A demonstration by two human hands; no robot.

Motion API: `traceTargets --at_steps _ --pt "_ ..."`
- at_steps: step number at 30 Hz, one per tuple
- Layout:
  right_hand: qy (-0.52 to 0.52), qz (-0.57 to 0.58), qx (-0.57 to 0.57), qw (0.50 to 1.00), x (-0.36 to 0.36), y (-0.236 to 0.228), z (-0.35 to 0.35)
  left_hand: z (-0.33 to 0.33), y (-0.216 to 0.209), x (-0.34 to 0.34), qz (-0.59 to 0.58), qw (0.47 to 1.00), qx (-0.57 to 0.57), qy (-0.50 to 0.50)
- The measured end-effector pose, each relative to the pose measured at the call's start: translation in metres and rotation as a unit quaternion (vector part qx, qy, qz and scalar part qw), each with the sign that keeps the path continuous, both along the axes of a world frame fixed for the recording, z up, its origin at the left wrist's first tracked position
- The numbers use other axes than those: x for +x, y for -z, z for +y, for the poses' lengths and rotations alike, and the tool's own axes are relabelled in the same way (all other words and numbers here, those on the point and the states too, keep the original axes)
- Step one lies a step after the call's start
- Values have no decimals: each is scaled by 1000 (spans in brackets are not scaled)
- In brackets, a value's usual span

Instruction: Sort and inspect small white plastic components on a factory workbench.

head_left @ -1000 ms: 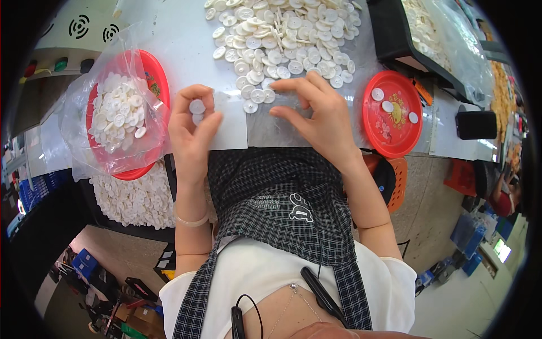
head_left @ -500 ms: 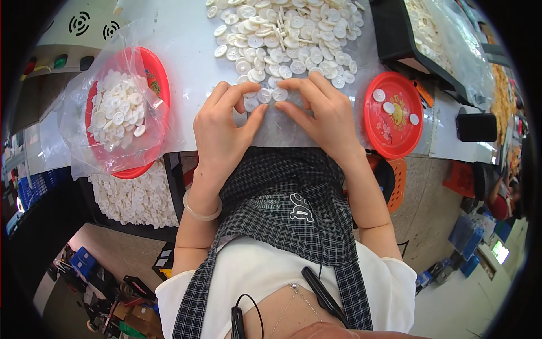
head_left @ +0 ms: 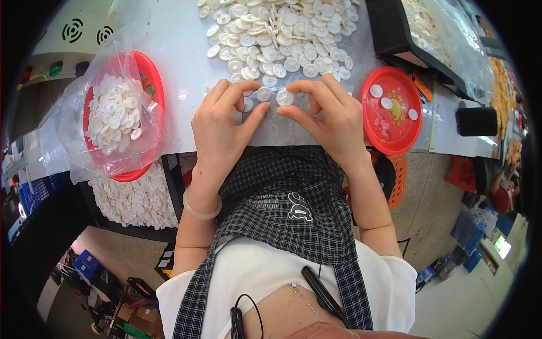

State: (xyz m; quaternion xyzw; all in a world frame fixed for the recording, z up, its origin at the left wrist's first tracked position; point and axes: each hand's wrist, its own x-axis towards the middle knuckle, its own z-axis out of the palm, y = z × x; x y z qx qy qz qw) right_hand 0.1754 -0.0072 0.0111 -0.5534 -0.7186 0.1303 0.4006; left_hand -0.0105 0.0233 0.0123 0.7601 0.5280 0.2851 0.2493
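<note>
Between the thumb and index finger of my right hand [head_left: 330,113] is a white plastic disc [head_left: 285,98] with a small raised centre. My left hand [head_left: 223,116] curls its thumb and index finger around a similar white disc [head_left: 263,94], just left of the first. Another disc [head_left: 248,104] lies in the hollow of my left hand, partly hidden by the fingers. Beyond both hands, a large heap of the same discs [head_left: 282,34] spreads over the white table [head_left: 175,68].
At the left, a clear plastic bag of discs [head_left: 116,113] rests in a red tray [head_left: 151,73]. A red plate [head_left: 389,133] with several loose discs stands at the right. Behind it are a black bin [head_left: 389,34] of white pieces and a dark phone-like object [head_left: 476,122].
My right hand has moved slightly right, carrying its disc away from the one by my left fingers. My left hand has barely moved.
</note>
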Motion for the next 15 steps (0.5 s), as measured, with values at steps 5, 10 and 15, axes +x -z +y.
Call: traceTargets --at_steps 5,10,15 --pt "-21 177 -98 979 12 5 -2 1 0 -1 -5 1000 4 1" --pt "-72 587 -234 772 14 8 -4 2 1 2 -1 1000 28 5" --pt "-83 461 -156 870 10 8 8 2 1 1 -5 999 51 15"
